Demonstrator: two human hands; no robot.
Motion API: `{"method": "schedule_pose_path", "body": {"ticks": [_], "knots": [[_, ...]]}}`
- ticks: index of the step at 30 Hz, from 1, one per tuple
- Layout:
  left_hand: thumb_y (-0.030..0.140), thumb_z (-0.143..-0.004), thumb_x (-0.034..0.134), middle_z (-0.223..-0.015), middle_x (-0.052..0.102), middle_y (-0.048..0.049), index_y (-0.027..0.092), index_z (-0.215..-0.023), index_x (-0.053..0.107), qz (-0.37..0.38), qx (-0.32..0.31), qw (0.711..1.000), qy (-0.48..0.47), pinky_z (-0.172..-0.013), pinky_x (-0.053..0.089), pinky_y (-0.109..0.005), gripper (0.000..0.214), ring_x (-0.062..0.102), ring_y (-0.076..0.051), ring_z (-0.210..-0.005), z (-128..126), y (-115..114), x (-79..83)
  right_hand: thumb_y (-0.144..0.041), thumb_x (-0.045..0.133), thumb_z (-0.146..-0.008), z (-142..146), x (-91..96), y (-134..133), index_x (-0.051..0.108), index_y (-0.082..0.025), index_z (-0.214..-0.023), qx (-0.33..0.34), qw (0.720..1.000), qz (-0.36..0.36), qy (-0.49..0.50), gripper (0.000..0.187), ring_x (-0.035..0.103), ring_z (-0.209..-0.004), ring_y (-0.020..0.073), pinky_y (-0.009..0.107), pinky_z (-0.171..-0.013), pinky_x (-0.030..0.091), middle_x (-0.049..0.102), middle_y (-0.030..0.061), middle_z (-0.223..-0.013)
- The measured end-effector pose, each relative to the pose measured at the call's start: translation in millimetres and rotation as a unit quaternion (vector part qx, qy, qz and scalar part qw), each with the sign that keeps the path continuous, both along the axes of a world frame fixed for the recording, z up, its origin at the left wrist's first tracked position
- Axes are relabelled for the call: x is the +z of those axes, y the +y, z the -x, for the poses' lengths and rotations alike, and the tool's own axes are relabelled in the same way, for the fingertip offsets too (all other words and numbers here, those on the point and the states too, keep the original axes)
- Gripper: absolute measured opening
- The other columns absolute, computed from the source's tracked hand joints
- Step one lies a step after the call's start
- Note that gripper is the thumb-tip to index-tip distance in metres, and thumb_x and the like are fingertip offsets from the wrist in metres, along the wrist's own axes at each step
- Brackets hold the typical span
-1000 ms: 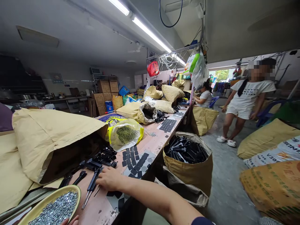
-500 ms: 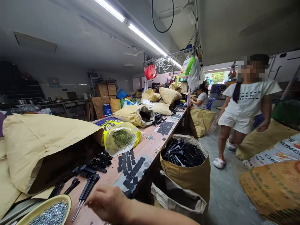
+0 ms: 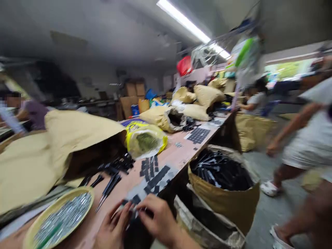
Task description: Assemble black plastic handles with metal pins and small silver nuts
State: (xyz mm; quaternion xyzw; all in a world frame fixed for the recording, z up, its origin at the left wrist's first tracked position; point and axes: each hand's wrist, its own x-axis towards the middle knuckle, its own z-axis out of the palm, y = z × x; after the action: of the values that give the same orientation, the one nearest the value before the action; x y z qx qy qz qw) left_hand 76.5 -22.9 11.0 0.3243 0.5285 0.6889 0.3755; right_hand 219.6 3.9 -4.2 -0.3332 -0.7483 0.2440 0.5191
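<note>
The picture is smeared by motion. My left hand (image 3: 114, 228) and my right hand (image 3: 158, 221) meet at the near edge of the wooden table (image 3: 178, 152). Both pinch the near end of a pale sheet of black square pads (image 3: 153, 180), fingertips close together over one pad. A black scissor-like tool (image 3: 109, 185) lies just left of the sheet. A yellow bowl (image 3: 75, 191) of small shiny metal parts stands by my left hand. More black tools (image 3: 116, 164) spill from a large brown paper sack (image 3: 77, 135).
A yellow bag of thin pins (image 3: 146, 140) lies further along the table, with more pad sheets (image 3: 198, 135) and sacks behind. An open sack of black parts (image 3: 223, 204) stands on the floor. One person (image 3: 306, 145) walks close on the right; others sit far right (image 3: 252, 100) and far left (image 3: 33, 112).
My view swung left and down. My right hand drew back from the black tool to the sheet, my left hand came up to join it, and the person on the right walked closer.
</note>
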Motion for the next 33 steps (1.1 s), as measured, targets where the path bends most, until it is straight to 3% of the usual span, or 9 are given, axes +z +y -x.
{"method": "schedule_pose_path", "body": {"ticks": [2,5,10,15,24,29,33], "knots": [[0.04,-0.056,0.094,-0.095,0.078,-0.0099,0.017,-0.106,0.066,0.026,-0.029,0.996,-0.076,-0.089,0.063,-0.041,0.062,0.076,-0.027,-0.095,-7,-5,7.1,-0.017,0.06,-0.093,-13,9.6,-9,0.073,-0.02,-0.1,0.013,1.0,0.009,-0.003,0.015,0.068,-0.092,0.0168,0.025,-0.083,0.051,0.072,0.0044,-0.094],[0.032,-0.053,0.097,-0.09,0.079,-0.008,0.014,-0.107,0.063,0.012,-0.062,0.981,-0.181,-0.083,0.061,-0.028,0.066,0.076,-0.018,-0.084,-16,-12,13.6,-0.021,0.058,-0.097,-22,12.1,-14,0.071,-0.02,-0.102,0.02,0.999,0.023,0.016,0.014,0.067,-0.092,0.0165,0.027,-0.086,0.052,0.07,0.0051,-0.097],[0.026,-0.056,0.096,-0.087,0.079,-0.0078,0.012,-0.105,0.064,-0.01,-0.07,0.968,-0.239,-0.081,0.061,-0.026,0.06,0.075,-0.015,-0.08,-16,-31,16.5,-0.027,0.059,-0.099,-21,10.0,-26,0.071,-0.022,-0.102,0.035,0.999,0.026,-0.011,0.013,0.067,-0.09,0.0174,0.028,-0.083,0.053,0.069,0.0051,-0.098],[0.026,-0.064,0.093,-0.094,0.08,-0.0104,0.013,-0.111,0.065,-0.036,-0.075,0.974,-0.21,-0.082,0.06,-0.026,0.055,0.075,-0.015,-0.084,3,-43,17.1,-0.025,0.058,-0.1,-6,19.1,-31,0.07,-0.022,-0.104,0.03,0.998,-0.016,-0.057,0.013,0.067,-0.09,0.0171,0.029,-0.085,0.053,0.069,0.0046,-0.098],[0.03,-0.071,0.088,-0.093,0.079,-0.0112,0.013,-0.113,0.066,-0.041,-0.053,0.982,-0.177,-0.088,0.059,-0.032,0.05,0.076,-0.021,-0.092,18,-33,8.2,-0.02,0.057,-0.1,16,27.6,-34,0.068,-0.023,-0.109,-0.022,0.989,-0.09,-0.111,0.014,0.068,-0.088,0.0158,0.028,-0.083,0.054,0.069,0.0051,-0.097],[0.029,-0.072,0.088,-0.094,0.08,-0.0112,0.014,-0.115,0.067,-0.032,-0.04,0.989,-0.141,-0.091,0.058,-0.033,0.05,0.076,-0.022,-0.094,23,-24,-3.7,-0.028,0.048,-0.105,19,19.7,-24,0.067,-0.022,-0.106,0.019,0.99,0.006,-0.138,0.021,0.069,-0.09,0.0183,0.029,-0.081,0.055,0.07,0.0073,-0.099],[0.031,-0.072,0.087,-0.094,0.08,-0.0109,0.014,-0.123,0.065,-0.011,-0.058,0.985,-0.163,-0.089,0.059,-0.032,0.058,0.076,-0.021,-0.09,25,-16,-8.8,-0.032,0.054,-0.102,18,13.7,-13,0.068,-0.022,-0.105,0.041,0.99,0.049,-0.124,0.017,0.068,-0.091,0.0186,0.029,-0.081,0.055,0.07,0.0065,-0.098]]}}
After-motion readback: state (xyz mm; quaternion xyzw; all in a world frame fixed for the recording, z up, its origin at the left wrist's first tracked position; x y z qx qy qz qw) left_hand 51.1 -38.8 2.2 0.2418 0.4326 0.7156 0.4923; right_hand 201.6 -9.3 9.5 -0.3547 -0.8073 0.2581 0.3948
